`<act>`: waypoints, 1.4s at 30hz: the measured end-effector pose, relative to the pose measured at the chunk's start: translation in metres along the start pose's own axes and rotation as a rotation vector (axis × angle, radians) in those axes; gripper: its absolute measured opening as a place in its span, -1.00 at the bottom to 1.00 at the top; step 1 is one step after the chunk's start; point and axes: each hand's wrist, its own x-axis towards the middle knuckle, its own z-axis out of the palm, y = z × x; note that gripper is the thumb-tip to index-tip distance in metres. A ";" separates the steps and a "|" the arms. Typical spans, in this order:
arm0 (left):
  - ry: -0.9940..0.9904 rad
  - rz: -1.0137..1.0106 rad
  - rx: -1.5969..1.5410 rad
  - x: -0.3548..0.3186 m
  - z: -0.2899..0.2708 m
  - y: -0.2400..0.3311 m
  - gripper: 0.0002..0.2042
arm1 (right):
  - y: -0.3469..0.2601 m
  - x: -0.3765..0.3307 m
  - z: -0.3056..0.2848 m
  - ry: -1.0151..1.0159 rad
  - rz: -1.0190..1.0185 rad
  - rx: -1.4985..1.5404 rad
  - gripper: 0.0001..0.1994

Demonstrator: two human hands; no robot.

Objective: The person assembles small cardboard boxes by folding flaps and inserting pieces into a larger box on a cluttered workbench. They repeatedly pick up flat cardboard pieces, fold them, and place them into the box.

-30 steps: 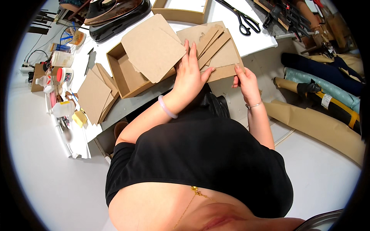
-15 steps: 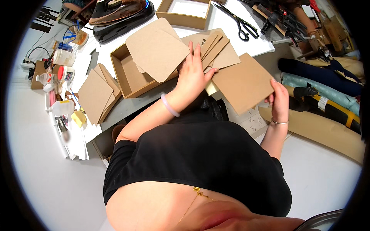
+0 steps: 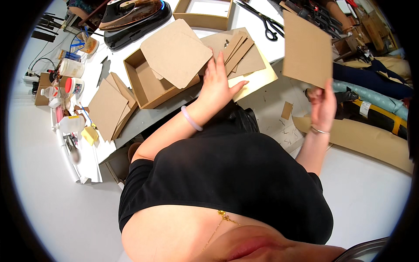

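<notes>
Pinching a brown board (image 3: 307, 50) by its lower right corner in the right hand (image 3: 323, 105), blurred at the fingers and too indistinct to show each fingertip. Raised above that hand, slanting: flat, four-sided and straight-edged, with a smooth, even tan face, partly hiding the black tools (image 3: 321, 19) beyond. Holding the left hand (image 3: 214, 83) wide at the thumb but close at the other fingers, next to some rounded boards (image 3: 176, 52); cannot tell whether touching them. Under those, left of the left hand, an open box (image 3: 158, 101), partly covered. Right of that hand, brown strips (image 3: 238, 54) and a pale yellow sheet (image 3: 262, 78) on the counter (image 3: 273, 53). Farther beyond it, scissors (image 3: 269, 28) and an iron (image 3: 135, 16), cut off at the top. Right of the right hand, a white label (image 3: 365, 108) on a black-and-yellow roll (image 3: 383, 118), too small to read.
</notes>
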 end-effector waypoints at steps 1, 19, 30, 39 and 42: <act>-0.024 -0.048 -0.068 0.001 -0.001 0.000 -0.01 | 0.028 0.005 -0.005 -0.013 0.086 0.098 -0.68; 0.216 -0.164 -0.472 0.004 0.031 -0.030 -0.31 | 0.135 -0.019 0.072 -0.022 0.233 0.427 -0.49; -0.046 -0.285 -0.351 0.039 0.012 -0.029 -0.23 | 0.118 0.004 0.044 -0.031 0.273 0.368 -0.54; 0.050 -0.210 -0.375 0.034 0.009 -0.020 -0.54 | 0.121 0.015 0.040 -0.075 0.393 0.367 -0.50; 0.131 -0.081 -0.345 0.030 0.022 -0.031 -0.59 | 0.120 0.017 0.049 -0.119 0.408 0.363 -0.48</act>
